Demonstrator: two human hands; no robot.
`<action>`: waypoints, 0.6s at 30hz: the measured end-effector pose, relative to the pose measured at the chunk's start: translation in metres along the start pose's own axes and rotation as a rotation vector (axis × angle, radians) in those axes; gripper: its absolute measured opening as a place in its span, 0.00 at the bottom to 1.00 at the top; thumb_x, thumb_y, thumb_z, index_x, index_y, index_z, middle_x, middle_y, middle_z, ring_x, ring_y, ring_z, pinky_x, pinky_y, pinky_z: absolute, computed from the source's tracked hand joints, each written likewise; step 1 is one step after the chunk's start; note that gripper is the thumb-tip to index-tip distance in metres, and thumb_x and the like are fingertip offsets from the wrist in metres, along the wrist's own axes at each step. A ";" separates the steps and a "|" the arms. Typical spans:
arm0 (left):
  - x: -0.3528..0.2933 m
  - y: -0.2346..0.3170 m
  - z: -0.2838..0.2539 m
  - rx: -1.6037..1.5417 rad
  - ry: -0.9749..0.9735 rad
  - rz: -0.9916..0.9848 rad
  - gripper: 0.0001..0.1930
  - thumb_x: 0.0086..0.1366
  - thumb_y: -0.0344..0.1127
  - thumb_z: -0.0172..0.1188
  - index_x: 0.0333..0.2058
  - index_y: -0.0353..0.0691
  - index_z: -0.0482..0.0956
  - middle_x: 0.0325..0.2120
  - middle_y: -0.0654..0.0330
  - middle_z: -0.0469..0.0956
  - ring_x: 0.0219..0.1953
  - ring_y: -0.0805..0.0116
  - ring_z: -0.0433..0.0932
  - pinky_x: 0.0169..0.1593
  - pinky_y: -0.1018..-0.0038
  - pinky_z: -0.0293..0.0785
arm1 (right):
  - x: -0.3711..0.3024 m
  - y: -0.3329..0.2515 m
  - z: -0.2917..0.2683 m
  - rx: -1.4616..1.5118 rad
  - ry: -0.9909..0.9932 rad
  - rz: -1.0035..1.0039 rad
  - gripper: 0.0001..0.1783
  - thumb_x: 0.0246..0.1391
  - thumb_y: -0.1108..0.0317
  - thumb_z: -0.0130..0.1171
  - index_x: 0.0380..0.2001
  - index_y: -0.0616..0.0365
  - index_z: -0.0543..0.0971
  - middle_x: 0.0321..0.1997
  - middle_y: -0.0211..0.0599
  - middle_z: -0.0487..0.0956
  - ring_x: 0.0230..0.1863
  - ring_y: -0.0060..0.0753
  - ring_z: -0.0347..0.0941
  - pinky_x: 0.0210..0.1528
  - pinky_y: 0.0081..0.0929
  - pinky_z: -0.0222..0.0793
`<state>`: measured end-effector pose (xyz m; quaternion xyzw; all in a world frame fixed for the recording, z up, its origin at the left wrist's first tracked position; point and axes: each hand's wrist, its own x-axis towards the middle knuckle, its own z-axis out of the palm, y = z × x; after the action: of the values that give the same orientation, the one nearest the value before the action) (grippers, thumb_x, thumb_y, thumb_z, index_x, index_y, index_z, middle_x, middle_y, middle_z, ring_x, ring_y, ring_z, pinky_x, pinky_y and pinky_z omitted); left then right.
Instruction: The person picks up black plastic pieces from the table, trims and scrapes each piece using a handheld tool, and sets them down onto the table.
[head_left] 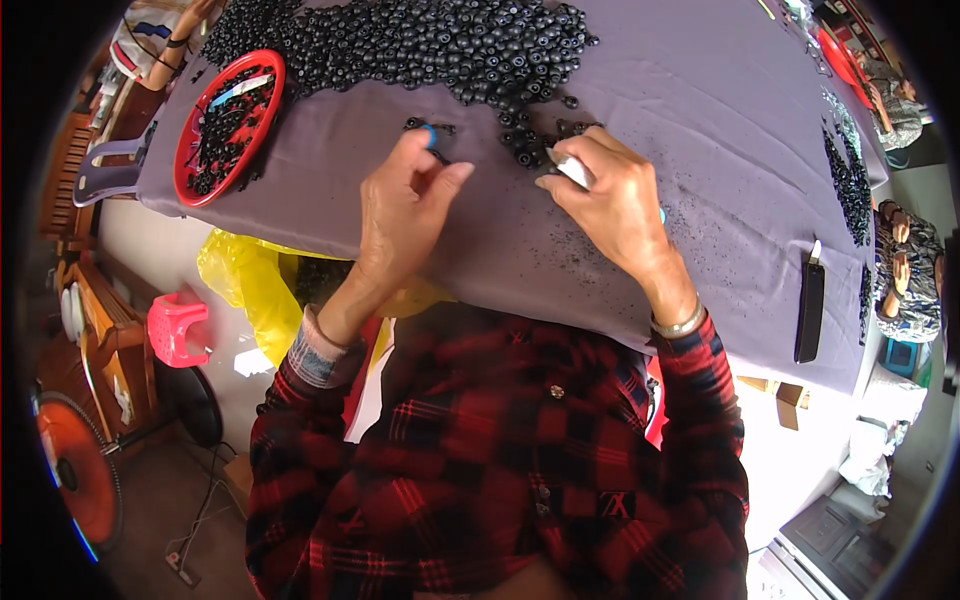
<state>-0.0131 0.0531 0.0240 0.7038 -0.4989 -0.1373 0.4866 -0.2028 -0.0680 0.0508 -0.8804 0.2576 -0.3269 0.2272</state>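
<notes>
My left hand (405, 205) is over the cloth, a blue band round its index fingertip. A small black ring-like part (440, 155), partly hidden, is between its thumb and index finger. More black bits lie just past that fingertip. My right hand (615, 195) is closed round a short white tool (573, 169) with a pale tip, possibly a small knife; the fingers cover much of it. Just beyond it, loose black parts trail toward me from a large pile of black ring-like parts (430, 45) at the table's far side.
A red basin (279, 100) with black scraps and a light-blue-handled tool is at left. A black-handled knife (811, 305) lies at right on the purple tablecloth (690, 120). Black crumbs dot the cloth by my right wrist. A yellow bag (240, 285) hangs below the near edge. Other people sit around the table.
</notes>
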 end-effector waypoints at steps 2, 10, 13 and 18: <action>-0.007 0.019 0.006 -0.338 -0.154 -0.149 0.13 0.63 0.32 0.61 0.44 0.35 0.71 0.24 0.64 0.75 0.24 0.76 0.73 0.29 0.77 0.69 | -0.005 -0.019 -0.010 0.080 0.020 -0.001 0.12 0.39 0.75 0.69 0.29 0.60 0.78 0.29 0.36 0.76 0.28 0.36 0.74 0.30 0.28 0.69; -0.013 0.040 0.021 -1.213 -0.643 -0.445 0.18 0.63 0.32 0.60 0.50 0.39 0.68 0.35 0.66 0.76 0.38 0.76 0.74 0.41 0.77 0.70 | -0.026 -0.037 -0.019 0.292 0.050 -0.051 0.14 0.37 0.79 0.71 0.29 0.57 0.78 0.27 0.28 0.74 0.27 0.23 0.71 0.28 0.21 0.68; -0.014 0.040 0.020 -1.221 -0.663 -0.418 0.19 0.62 0.31 0.61 0.51 0.40 0.68 0.35 0.67 0.75 0.39 0.76 0.74 0.42 0.77 0.70 | -0.028 -0.035 -0.021 0.388 -0.010 -0.032 0.15 0.37 0.77 0.71 0.32 0.58 0.79 0.28 0.29 0.75 0.28 0.27 0.73 0.30 0.24 0.70; -0.015 0.038 0.022 -1.284 -0.682 -0.405 0.20 0.62 0.30 0.61 0.52 0.40 0.67 0.35 0.67 0.76 0.39 0.75 0.74 0.43 0.77 0.69 | -0.032 -0.031 -0.022 0.465 -0.084 -0.042 0.16 0.38 0.76 0.72 0.35 0.59 0.80 0.29 0.31 0.75 0.29 0.29 0.75 0.32 0.25 0.72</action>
<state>-0.0560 0.0527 0.0400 0.2783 -0.3048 -0.6983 0.5849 -0.2299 -0.0302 0.0682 -0.8224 0.1474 -0.3450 0.4278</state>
